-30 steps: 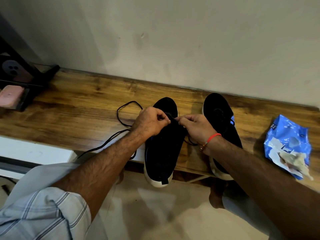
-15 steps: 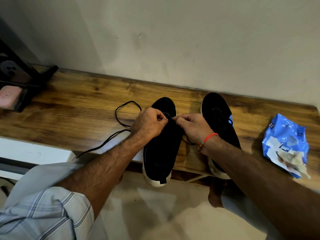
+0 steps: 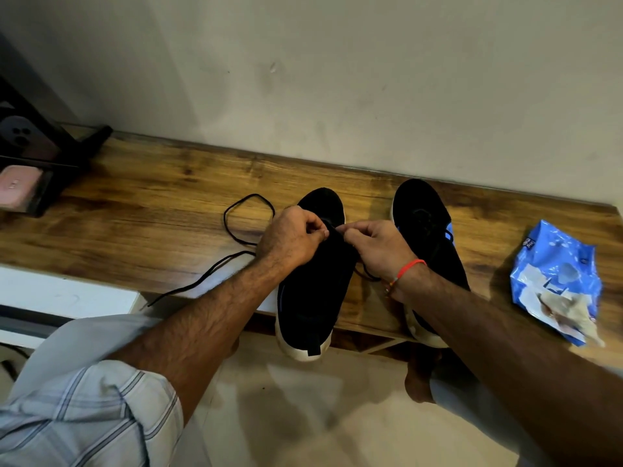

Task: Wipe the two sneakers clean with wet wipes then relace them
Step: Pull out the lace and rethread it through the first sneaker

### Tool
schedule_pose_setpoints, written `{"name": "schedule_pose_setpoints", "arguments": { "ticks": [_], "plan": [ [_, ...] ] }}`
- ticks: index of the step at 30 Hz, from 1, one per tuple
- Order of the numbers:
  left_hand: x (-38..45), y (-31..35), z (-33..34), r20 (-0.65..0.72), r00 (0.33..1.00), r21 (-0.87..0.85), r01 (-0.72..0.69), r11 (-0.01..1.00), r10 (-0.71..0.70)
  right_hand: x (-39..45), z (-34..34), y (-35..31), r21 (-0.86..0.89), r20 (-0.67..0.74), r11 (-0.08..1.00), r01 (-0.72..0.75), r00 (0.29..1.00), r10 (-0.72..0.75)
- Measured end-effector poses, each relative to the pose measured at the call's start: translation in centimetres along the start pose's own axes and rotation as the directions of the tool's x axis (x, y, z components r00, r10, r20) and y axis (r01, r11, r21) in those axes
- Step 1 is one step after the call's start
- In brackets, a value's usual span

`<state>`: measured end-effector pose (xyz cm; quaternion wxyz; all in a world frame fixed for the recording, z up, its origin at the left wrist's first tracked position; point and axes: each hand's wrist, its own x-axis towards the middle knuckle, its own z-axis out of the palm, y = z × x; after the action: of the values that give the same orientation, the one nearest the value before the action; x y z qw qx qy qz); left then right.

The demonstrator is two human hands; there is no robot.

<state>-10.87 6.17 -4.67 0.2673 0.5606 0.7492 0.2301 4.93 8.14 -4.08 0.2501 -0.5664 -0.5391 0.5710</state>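
Head view: both hands meet over the upper of the left sneaker. The left hand has its fingers curled, thumb and forefinger pinching the black lace at the eyelet area. The right hand likewise pinches the same lace with curled fingers, its fingertips just beside those of the left hand. A red thread band encircles the right wrist.

From the left hand, the free length of the lace forms a loop on the wooden bench and trails off the near edge. A short section also hangs beneath the right wrist.

The left sneaker, black with a white sole, lies toe toward the wall, heel overhanging the bench edge. The right sneaker lies parallel, just beside it, partly covered by the right forearm; its lacing state cannot be determined.

A blue wipes packet rests on the bench, well apart to the right, with a crumpled used wipe on top.

A dark rack stands at the far left end.
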Motion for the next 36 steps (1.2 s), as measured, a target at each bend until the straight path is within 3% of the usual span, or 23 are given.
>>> {"name": "schedule_pose_setpoints", "arguments": {
  "ticks": [4,12,17,21,25,36],
  "plan": [
    [-0.1,-0.1,0.5,-0.015,1.0,-0.059,0.006,0.998,-0.006,0.0,0.0,0.0,-0.014,0.003,1.0,0.017,1.0,-0.017],
    [0.0,-0.4,0.4,-0.003,1.0,-0.033,-0.029,0.999,0.029,0.0,0.5,0.6,0.136,-0.047,0.989,-0.062,0.997,0.069],
    [-0.1,-0.3,0.1,-0.017,0.999,-0.029,-0.032,0.999,0.031,0.0,0.5,0.6,-0.032,-0.079,0.999,0.016,0.997,-0.018],
    [0.2,-0.1,-1.0,0.06,0.998,-0.005,-0.02,1.0,0.021,0.2,0.3,0.7,-0.143,-0.115,0.989,0.026,0.992,-0.043],
    [0.2,0.1,-1.1,0.115,0.993,0.047,-0.025,0.999,0.019,0.5,0.4,0.8,-0.097,-0.111,0.995,-0.003,0.994,-0.008],
    [0.4,-0.1,-0.6,0.036,0.999,0.086,-0.03,0.996,0.027,0.9,0.6,1.0,-0.022,-0.112,1.0,-0.019,0.994,0.016]
  ]
}}
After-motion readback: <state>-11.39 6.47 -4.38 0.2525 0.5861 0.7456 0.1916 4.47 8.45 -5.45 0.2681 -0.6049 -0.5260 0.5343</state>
